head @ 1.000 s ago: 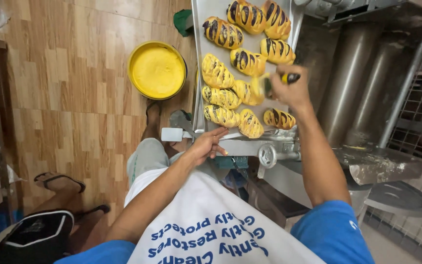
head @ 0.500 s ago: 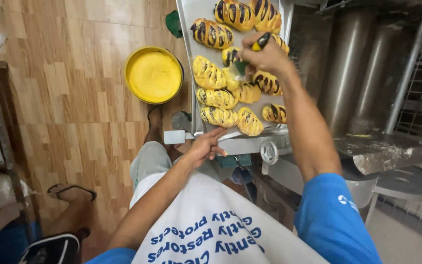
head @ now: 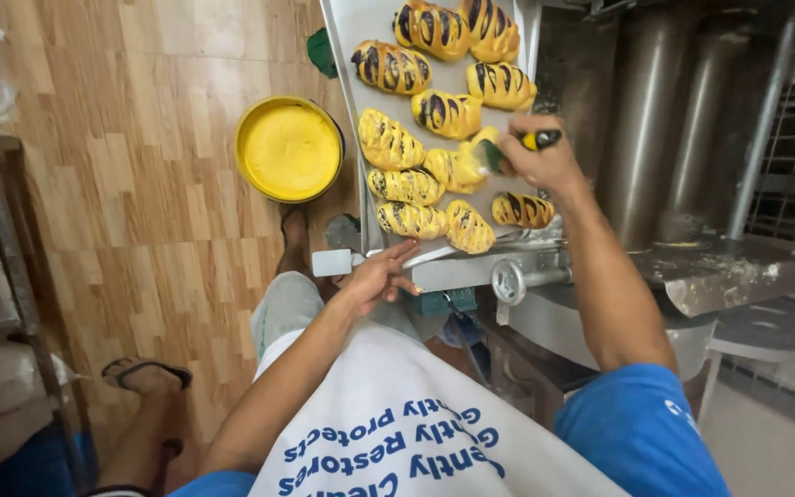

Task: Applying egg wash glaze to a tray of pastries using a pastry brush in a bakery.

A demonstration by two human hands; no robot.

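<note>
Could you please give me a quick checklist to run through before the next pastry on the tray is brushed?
1. Brush gripped in right hand: ok.
2. Left hand steadying the near edge of the tray: ok.
3. Yellow bucket of glaze within reach on the floor: ok.
4. Enough glaze on the bristles: cannot tell.
5. Pastries lying apart from each other: not ok, several touch.
6. Tray sitting level on the machine: cannot tell.

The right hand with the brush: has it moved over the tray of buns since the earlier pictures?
Yes. The right hand with the brush now sits lower on the tray, back toward the near rows of buns.
</note>
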